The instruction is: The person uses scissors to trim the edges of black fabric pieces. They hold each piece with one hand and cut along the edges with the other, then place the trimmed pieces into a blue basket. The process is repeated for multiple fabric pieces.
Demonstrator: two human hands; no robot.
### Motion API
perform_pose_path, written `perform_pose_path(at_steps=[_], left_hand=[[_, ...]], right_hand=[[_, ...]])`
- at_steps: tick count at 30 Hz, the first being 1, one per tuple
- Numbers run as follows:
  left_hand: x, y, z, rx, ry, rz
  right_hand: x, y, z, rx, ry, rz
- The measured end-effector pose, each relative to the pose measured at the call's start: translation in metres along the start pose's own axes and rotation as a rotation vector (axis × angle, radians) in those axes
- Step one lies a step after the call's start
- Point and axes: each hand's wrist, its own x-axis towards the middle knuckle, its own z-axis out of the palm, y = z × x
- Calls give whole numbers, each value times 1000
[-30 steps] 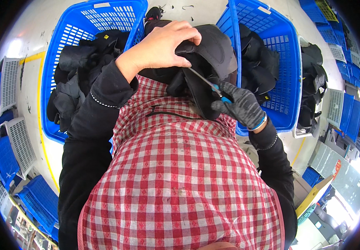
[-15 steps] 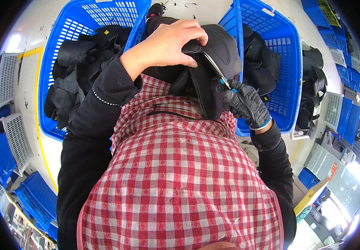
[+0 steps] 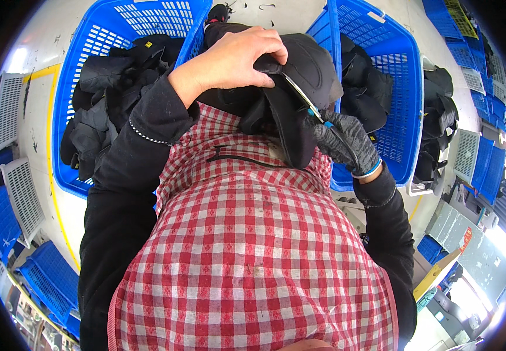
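Note:
A black moulded fabric piece with stitched curved lines lies across my lap, a loose flap hanging toward my apron. Bare-skinned, my left hand pinches the piece's folded edge between thumb and fingers. My right hand, in a dark grey knit glove, is closed round a slim metal tool with blue bands. The tool's narrow tip reaches up to the edge beside my left fingertips. Whether the tool is scissors or tweezers I cannot make out. The gloved fingertips partly hide behind the flap.
A blue slatted basket at left and another blue basket at right hold heaps of black pieces. More black pieces lie beyond the right basket. A red checked apron covers my front. Stacked blue crates stand farther left.
My left hand has shifted very slightly left along with the fabric edge. The tool's tip stays at that edge, and both hands keep their hold.

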Motion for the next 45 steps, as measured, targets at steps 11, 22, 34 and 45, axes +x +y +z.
perform_pose_path(at_steps=[11, 22, 34, 45], left_hand=[[-1, -12, -7, -80, -43, 28], [0, -17, -7, -80, -68, 45], [3, -21, -15, -157, -114, 76], [-4, -23, -12, -175, -41, 44]], right_hand=[[13, 2, -1, -104, -22, -96], [15, 3, 8, -87, -15, -79], [24, -3, -5, -233, -7, -183], [10, 29, -8, -427, 152, -529]])
